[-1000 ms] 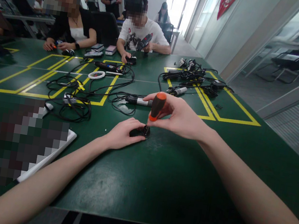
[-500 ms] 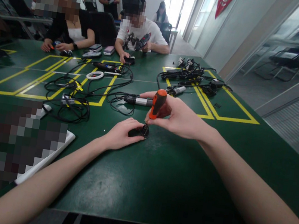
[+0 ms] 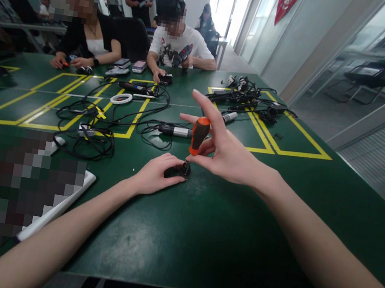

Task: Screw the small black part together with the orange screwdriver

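Worktop: the black part is rested on it, between the left fingertips.
Right hand: partly open, forefinger raised; the screwdriver is pinched low on its handle by thumb and fingers.
Left hand: nearly closed, laid flat; the black part is gripped by its thumb and fingers.
Screwdriver: nearly upright; its shaft is brought down to the black part.
Black part: setup is judged done, turning unfinished; how much is left cannot be told.

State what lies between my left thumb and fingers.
A small black part, partly hidden by the left hand; the head view shows it, beneath the screwdriver.
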{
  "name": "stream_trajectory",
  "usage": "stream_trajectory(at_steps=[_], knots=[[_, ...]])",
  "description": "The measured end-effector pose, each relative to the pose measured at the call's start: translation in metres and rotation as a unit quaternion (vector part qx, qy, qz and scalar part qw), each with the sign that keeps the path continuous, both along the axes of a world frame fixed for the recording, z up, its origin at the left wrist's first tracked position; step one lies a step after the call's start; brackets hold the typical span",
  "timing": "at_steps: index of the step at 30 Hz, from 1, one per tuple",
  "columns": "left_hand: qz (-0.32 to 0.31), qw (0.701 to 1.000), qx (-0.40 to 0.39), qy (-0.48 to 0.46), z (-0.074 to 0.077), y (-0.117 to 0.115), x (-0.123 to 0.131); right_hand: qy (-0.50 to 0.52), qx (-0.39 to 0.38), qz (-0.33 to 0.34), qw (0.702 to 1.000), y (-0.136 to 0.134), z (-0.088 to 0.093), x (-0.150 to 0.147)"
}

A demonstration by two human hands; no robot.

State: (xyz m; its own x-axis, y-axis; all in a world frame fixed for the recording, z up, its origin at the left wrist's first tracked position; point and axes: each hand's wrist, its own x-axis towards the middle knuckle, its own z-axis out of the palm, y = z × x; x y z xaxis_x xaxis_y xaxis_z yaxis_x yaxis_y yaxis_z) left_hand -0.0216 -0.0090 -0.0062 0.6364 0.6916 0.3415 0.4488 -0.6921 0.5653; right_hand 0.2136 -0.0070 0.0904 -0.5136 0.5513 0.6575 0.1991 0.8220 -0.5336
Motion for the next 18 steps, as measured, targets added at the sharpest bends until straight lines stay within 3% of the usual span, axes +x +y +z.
stream_trajectory(at_steps=[4,12,18], knots=[[0.005,1.000,0.000,-0.001,-0.002,0.000,0.000,-0.060,0.004,0.020,0.998,-0.003,0.006,0.003],[-0.005,1.000,-0.017,0.000,-0.005,-0.001,-0.001,-0.004,0.148,-0.039,0.988,-0.016,0.020,-0.003],[0.003,1.000,-0.009,-0.001,-0.006,-0.003,-0.002,0.033,0.119,-0.022,0.992,-0.022,0.019,-0.007]])
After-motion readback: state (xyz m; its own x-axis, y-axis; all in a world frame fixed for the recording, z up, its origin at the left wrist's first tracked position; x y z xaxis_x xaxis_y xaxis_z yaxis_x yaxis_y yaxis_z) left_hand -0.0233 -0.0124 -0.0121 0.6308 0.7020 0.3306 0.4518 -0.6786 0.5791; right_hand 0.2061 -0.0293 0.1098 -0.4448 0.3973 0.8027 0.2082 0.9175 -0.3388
